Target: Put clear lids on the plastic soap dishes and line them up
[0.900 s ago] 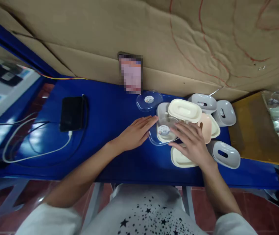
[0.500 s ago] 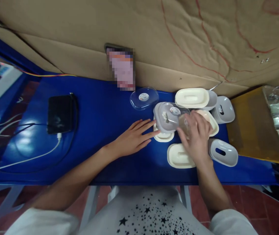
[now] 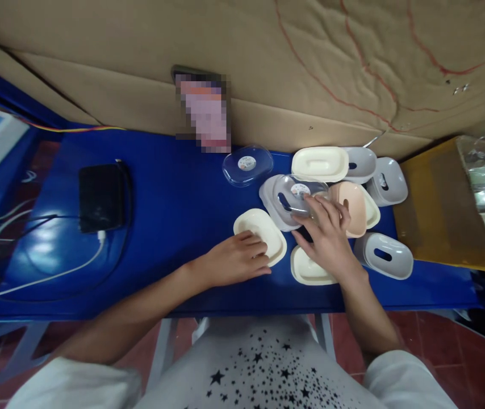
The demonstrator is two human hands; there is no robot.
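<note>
On the blue table (image 3: pixel 174 199), a cream dish (image 3: pixel 259 225) is touched by the left hand (image 3: pixel 239 258). Its fingers are bent over the near side of this dish, but whether the dish is really gripped cannot be told. By the fingers of the right hand (image 3: pixel 331 243), a clear lid (image 3: pixel 300 189) with a round label is touched. The thumb is held apart from these fingers, and it cannot be told whether the lid is clamped. Under the lid, a grey box (image 3: pixel 273 205) with an oval slot is partly seen.

Another clear lid (image 3: pixel 246 163) is placed behind, near the cardboard wall (image 3: pixel 263 68). A second cream dish (image 3: pixel 320 163) is seen behind the grey box. To the right, a peach box (image 3: pixel 355 211) is placed near the right hand, and a third cream dish (image 3: pixel 308 268) is partly covered by this hand. Farther right, a cardboard box (image 3: pixel 432 218) is seen, with wrapped things inside.
</note>
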